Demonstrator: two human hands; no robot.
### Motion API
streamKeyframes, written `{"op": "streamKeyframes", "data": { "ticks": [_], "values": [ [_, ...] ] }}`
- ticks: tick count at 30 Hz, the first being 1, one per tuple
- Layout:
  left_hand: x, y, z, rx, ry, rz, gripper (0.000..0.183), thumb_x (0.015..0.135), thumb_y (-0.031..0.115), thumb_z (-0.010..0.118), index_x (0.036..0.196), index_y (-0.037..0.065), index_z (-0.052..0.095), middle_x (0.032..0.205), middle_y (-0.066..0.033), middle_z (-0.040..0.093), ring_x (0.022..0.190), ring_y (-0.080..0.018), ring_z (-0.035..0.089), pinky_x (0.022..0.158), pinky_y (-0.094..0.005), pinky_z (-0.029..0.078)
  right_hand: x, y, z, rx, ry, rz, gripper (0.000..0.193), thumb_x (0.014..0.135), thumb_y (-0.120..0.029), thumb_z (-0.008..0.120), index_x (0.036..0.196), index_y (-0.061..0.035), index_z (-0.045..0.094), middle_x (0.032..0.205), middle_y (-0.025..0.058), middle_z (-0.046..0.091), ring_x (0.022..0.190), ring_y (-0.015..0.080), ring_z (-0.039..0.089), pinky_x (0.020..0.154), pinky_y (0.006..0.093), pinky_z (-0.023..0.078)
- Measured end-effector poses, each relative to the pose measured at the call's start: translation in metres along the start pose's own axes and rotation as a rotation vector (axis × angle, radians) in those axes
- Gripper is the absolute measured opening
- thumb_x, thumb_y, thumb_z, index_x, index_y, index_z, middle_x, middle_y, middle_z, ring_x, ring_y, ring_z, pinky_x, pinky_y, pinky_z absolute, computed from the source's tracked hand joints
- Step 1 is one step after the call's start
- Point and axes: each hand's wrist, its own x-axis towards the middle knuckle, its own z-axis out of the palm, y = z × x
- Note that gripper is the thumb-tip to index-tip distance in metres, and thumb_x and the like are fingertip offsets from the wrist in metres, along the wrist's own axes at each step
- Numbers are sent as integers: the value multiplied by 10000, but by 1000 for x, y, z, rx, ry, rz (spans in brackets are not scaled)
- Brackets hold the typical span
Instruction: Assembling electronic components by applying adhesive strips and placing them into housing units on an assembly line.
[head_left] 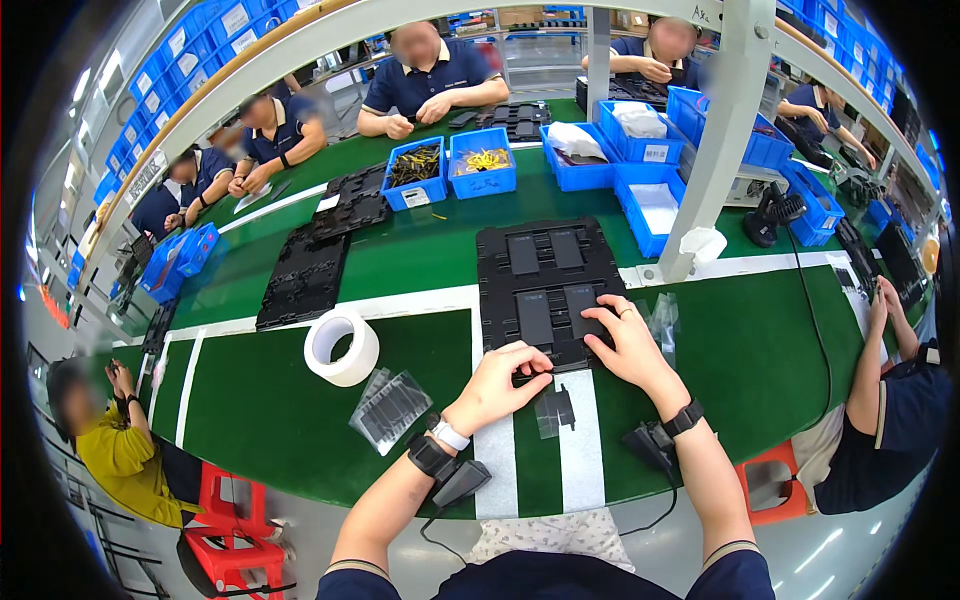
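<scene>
A black moulded tray [490,270] lies in front of me, with several flat black rectangular pieces in its pockets. My right hand [632,345] rests over the tray's near right side, fingers apart, fingertips touching a flat black piece [580,298]. At the tray's near left corner, my left hand [497,388] has its fingers curled and thumb drawn in; what they pinch, if anything, is too small to make out. Just below the tray, a clear film with a black cut piece [556,412] lies on the table. Both wrists wear black bands with small devices.
A white tape roll [366,352] and clear sheets with dark strips [390,410] lie to the left. Clear film [664,322] lies right of the tray. Beyond are black trays [305,275], blue bins [482,180] and a white post [712,150]. Co-workers sit around the green table [270,410].
</scene>
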Motion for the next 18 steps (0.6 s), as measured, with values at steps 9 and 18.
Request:
{"op": "streamKeyframes", "data": {
  "ticks": [9, 18],
  "values": [
    [-3, 2, -3, 232, -147, 111, 148, 661, 180, 751, 781, 120, 688, 850, -26, 528, 833, -188, 525, 730, -295, 453, -1, -4, -1, -26, -19, -23, 308, 765, -146, 633, 1057, -71, 568, 1191, 185, 457, 1132, 349, 431, 966, 407, 353],
    [-5, 2, -2, 166, -160, 57, 119, 677, 181, 717, 781, 132, 687, 853, -27, 528, 851, -208, 516, 779, -320, 428, -2, -5, 2, 26, 16, -4, 317, 748, -132, 640, 1051, -69, 571, 1171, 184, 468, 1108, 345, 444, 957, 411, 357]
  ]
}}
